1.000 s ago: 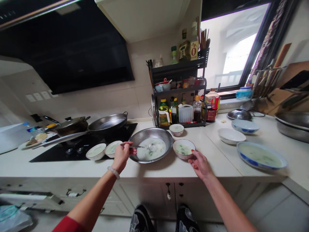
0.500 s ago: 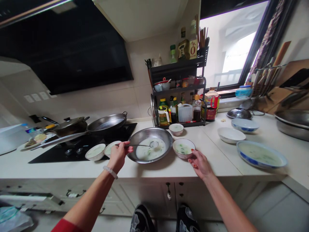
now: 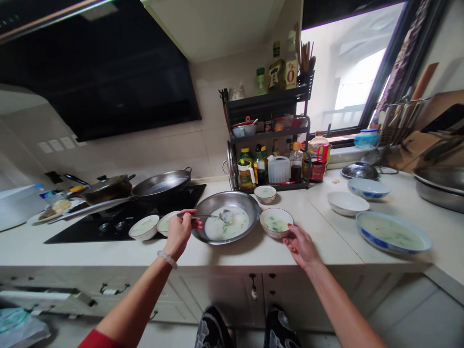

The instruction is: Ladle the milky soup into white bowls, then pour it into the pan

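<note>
A long-handled metal ladle is held in my left hand, fingers closed round its handle. Its head rests in white soup with green bits, inside a wide steel basin. To the right of the basin, my right hand grips the rim and side of a small soup bowl between thumb and fingers. That bowl stands on the counter and contains the same soup. Behind it is another filled small bowl. Left of the basin stand two more filled bowls, one in full view, the other partly behind my left hand.
A black stove at left carries a wok and a lidded pan. At the back stands a condiment rack. To the right are a large blue-rimmed soup dish, a white bowl and a blue-patterned bowl.
The ladle's head has shifted slightly left and back inside the basin, with my left hand moving a little left. My right hand stays on the small bowl.
</note>
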The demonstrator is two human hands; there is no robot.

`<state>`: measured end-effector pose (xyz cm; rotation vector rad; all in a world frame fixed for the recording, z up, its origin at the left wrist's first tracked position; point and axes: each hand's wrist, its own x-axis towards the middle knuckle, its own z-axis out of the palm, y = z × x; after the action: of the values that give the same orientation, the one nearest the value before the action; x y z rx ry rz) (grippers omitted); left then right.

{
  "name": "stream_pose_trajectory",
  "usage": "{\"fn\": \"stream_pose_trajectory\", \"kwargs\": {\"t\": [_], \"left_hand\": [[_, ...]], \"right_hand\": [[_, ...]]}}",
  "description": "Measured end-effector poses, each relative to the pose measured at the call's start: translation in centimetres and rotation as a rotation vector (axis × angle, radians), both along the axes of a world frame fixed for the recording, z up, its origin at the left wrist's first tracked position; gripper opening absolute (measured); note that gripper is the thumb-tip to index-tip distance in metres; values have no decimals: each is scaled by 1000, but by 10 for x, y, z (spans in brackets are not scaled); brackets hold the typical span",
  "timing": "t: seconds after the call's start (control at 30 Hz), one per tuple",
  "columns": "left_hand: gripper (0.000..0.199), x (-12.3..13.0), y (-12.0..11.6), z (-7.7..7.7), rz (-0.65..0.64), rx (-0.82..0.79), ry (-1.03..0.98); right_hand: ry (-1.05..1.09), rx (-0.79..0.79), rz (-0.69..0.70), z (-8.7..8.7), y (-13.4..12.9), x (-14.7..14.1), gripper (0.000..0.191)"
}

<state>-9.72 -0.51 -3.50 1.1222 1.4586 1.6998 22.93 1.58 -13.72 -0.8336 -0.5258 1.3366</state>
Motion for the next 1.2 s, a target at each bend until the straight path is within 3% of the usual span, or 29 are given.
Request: {"fn": "stream_pose_trajectory", "kwargs": {"t": [0.4,0.8,1.2], "left_hand": [[22,-8,3,-4,12,1,-53],[18,2,-5,18,54,-101,-218],[18,6,-7,24,67,-121,-249]], "right_hand": [[-10,-3,-1,2,-1,0,37],[-14,0,10,2,-2,0,39],[-25,13,14,2,-1,0,37]]}}
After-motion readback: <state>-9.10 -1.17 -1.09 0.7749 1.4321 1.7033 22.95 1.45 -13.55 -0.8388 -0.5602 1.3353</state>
